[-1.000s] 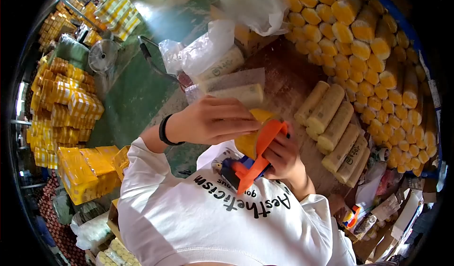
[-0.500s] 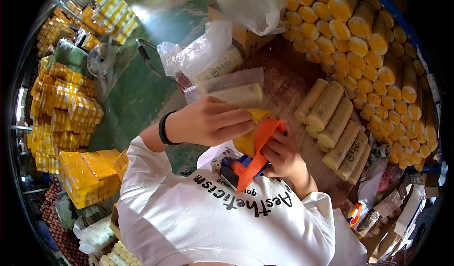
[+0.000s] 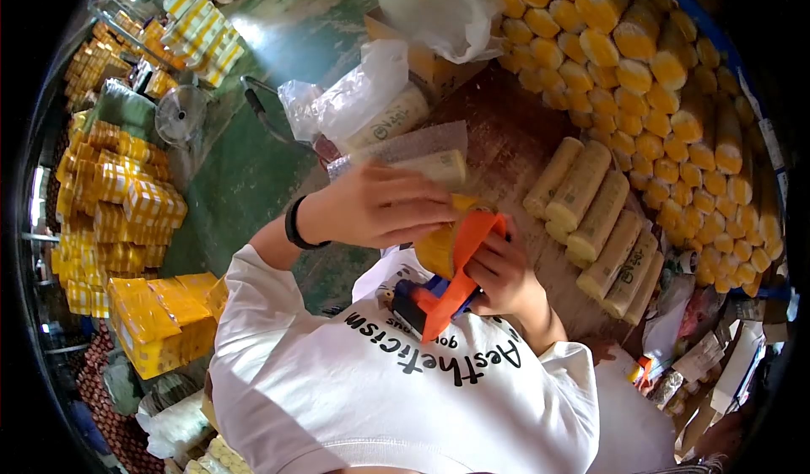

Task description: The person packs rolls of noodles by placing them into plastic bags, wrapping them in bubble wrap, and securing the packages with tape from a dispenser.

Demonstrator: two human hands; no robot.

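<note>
My right hand (image 3: 504,273) is closed around an orange and blue tape dispenser (image 3: 456,280) in front of my shirt. A yellow tape roll (image 3: 434,250) sits in the dispenser. My left hand (image 3: 375,207), with a black band at the wrist, is at the roll's upper left side. Its fingers are pressed together and bent; what lies between their tips is hidden. Just beyond this hand, a pale wrapped roll (image 3: 443,168) lies on bubble wrap (image 3: 401,147).
Several pale rolls (image 3: 582,187) lie side by side at the right, before a high stack of yellow-ended rolls (image 3: 662,124). Yellow taped boxes (image 3: 152,314) stand at the left. Clear plastic bags (image 3: 363,94) lie ahead. White cloth (image 3: 629,415) shows at the lower right.
My left hand has shifted slightly down, with its fingertips still near the roll. The white cloth at the lower right reaches farther right. The dispenser has hardly moved.
</note>
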